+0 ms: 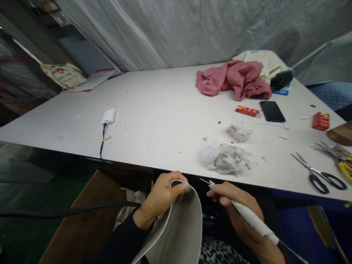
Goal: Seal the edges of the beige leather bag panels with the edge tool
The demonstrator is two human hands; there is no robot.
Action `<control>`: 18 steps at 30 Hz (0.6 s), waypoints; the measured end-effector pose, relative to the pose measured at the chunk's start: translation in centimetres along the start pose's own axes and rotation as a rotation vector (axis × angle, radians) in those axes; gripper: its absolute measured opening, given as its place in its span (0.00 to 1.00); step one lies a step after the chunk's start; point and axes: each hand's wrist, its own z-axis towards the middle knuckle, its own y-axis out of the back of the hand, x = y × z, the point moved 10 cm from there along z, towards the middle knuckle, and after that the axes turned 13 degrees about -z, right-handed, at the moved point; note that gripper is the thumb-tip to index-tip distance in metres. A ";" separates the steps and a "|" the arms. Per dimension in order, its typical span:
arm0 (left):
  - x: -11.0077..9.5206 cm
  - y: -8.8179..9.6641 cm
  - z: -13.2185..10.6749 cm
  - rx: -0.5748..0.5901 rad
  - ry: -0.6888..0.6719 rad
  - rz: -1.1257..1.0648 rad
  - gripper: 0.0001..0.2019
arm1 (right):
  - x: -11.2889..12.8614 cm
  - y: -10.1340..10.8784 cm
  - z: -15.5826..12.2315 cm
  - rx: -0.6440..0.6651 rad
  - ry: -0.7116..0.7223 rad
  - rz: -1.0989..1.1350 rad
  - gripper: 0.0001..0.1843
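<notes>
My left hand (164, 198) pinches the top edge of a pale grey-beige curved sheet (183, 223), which bends round like the open mouth of a bag. Thumb and fingers press on its rim in front of the table edge. My right hand (242, 209) is closed round a pen-like tool with a white wrapped handle (254, 222), a thin metal tip and a cord trailing from its back end. The tip points left, a short way from the sheet's rim and not touching it. The sheet's lower part runs out of view.
On the white table (165, 121) lie two plastic-wrapped lumps (229, 157), black-handled scissors (320, 174), a phone (272, 111), red boxes (321, 121) and a pink cloth (233, 79). A white device (109, 116) with a cable sits at left. Below stands a cardboard box (85, 216).
</notes>
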 end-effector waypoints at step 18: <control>-4.5 13.3 -12.6 -0.834 -0.330 -0.406 0.16 | 0.3 2.8 -2.4 -0.205 -0.342 -0.016 0.08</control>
